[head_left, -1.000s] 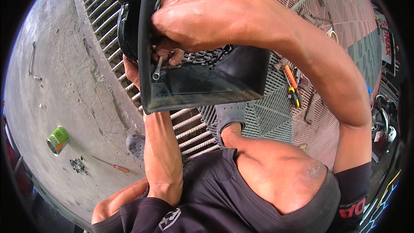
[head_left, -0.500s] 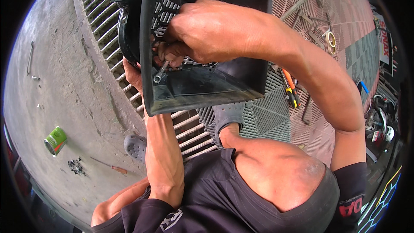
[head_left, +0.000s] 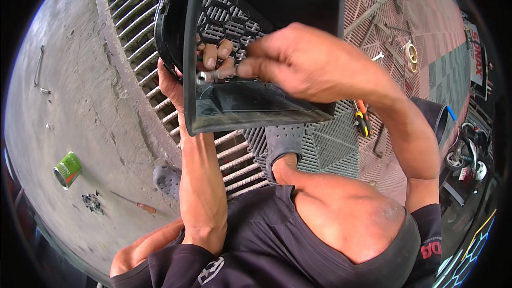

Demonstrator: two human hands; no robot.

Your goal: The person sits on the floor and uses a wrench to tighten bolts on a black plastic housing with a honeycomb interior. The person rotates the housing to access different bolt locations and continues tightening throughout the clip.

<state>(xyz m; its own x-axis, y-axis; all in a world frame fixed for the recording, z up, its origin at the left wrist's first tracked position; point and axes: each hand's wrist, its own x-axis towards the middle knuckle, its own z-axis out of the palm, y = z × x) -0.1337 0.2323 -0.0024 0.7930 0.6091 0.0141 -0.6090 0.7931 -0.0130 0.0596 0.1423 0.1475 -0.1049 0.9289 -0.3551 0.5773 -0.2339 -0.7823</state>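
A black plastic housing (head_left: 250,104) with a honeycomb grille is held up in front of me. My left hand (head_left: 181,77) grips its left edge, with the fingers curled inside against the grille. My right hand (head_left: 298,61) reaches in from the right and is closed on a metal socket tool (head_left: 213,76), whose tip points left at the inner wall near my left fingers. My knee and dark shirt fill the lower part of the view.
Below lies a metal drain grate (head_left: 133,32) between concrete (head_left: 69,101) and perforated floor tiles (head_left: 330,149). A green can (head_left: 67,169) and a screwdriver (head_left: 136,204) lie on the concrete. Pliers (head_left: 362,120), a tape roll (head_left: 409,53) and wrenches rest on the tiles.
My right hand has slid from the top of the housing to the right and lower, now holding the socket tool level inside it. The housing has tilted slightly.
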